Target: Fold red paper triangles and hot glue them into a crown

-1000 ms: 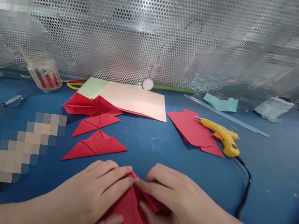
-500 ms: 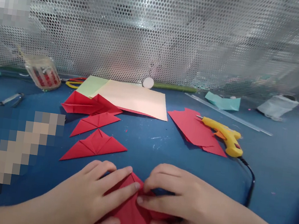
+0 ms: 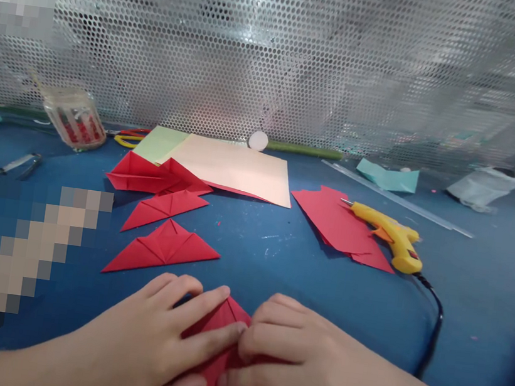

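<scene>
A red paper piece [image 3: 222, 318] lies on the blue table [image 3: 286, 266] at the near edge, mostly covered by both hands. My left hand [image 3: 157, 338] rests flat on its left half, fingers stretched out and pressing down. My right hand [image 3: 292, 359] lies over its right half, fingers curled and pinching the paper along the middle fold. The fingertips of both hands meet at the paper's top corner. Three folded red paper triangles [image 3: 162, 247] lie just beyond my left hand.
Cream and green paper sheets [image 3: 230, 167] lie at the back centre. Flat red paper [image 3: 334, 222] and a yellow glue gun [image 3: 391, 236] with a black cord sit right. A jar [image 3: 75, 118], scissors [image 3: 129, 137] and a perforated metal screen [image 3: 275, 56] stand behind.
My right hand has slid left and curled tighter over the red paper, folding its right flap in. My left hand has stayed pressed in place.
</scene>
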`<state>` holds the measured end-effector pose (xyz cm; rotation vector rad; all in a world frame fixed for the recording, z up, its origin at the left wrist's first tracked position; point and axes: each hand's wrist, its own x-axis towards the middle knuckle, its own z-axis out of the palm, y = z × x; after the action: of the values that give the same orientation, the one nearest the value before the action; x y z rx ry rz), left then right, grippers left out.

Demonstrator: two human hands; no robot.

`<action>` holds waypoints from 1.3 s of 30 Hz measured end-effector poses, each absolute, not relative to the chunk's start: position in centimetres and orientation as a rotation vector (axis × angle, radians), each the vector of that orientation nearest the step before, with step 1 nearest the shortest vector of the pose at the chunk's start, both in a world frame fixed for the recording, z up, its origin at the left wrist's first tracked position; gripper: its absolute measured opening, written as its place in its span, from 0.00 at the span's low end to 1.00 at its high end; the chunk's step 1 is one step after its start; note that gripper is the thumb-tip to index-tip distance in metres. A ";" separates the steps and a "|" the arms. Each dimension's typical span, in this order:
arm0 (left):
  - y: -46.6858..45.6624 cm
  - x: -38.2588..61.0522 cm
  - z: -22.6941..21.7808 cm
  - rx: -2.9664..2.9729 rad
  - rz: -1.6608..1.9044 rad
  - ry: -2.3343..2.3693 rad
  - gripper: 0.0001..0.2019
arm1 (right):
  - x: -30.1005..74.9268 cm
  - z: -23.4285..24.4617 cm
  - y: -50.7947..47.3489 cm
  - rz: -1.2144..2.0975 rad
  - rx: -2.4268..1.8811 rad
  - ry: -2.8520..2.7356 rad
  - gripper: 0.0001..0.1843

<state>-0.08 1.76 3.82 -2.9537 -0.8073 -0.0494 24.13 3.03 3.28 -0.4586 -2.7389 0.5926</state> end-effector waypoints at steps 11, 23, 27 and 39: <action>2.3 0.2 4.2 -3.048 -0.076 -0.857 0.27 | 23.8 3.3 3.4 1.018 -0.391 -2.518 0.15; 2.1 -0.1 4.4 -3.022 -0.025 -0.799 0.24 | 23.7 3.1 3.9 1.016 -0.594 -2.247 0.19; 1.9 -0.2 4.3 -2.993 -0.021 -0.784 0.25 | 23.9 3.3 4.0 1.084 -0.632 -2.253 0.18; 1.8 0.0 4.8 -3.058 0.044 -0.806 0.27 | 24.4 3.4 3.6 1.254 -0.596 -2.378 0.22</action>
<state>-0.01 1.84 4.84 -3.0579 -0.8064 0.0444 24.38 3.58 3.44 -0.5959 -2.3783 1.2538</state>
